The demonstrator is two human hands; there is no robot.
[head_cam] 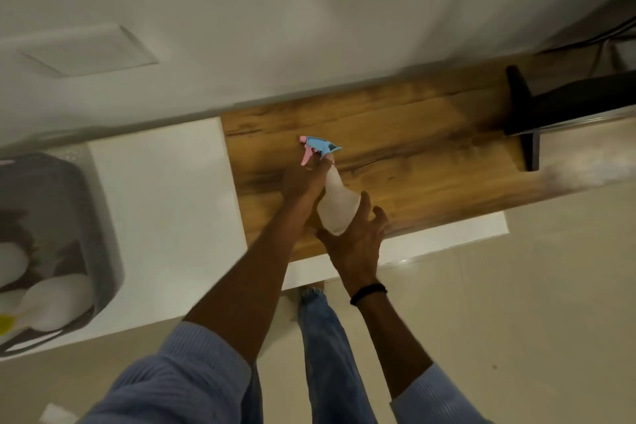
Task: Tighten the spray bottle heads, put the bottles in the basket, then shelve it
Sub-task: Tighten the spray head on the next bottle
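A translucent white spray bottle (336, 203) with a blue and pink spray head (319, 145) is held tilted over the wooden counter (430, 155). My left hand (303, 182) grips the bottle's neck just below the head. My right hand (358, 234) cups the bottle's base from below, fingers spread around it. A grey basket (51, 182) stands at the far left on the white cabinet top (165, 203). Inside it lie white bottles (58, 299), one with a yellow part (7, 323).
A black stand foot (523, 113) of a screen rests on the counter at the right, with cables behind it. A white wall runs along the back. Beige floor tiles lie below and to the right, where my jeans leg (327, 337) shows.
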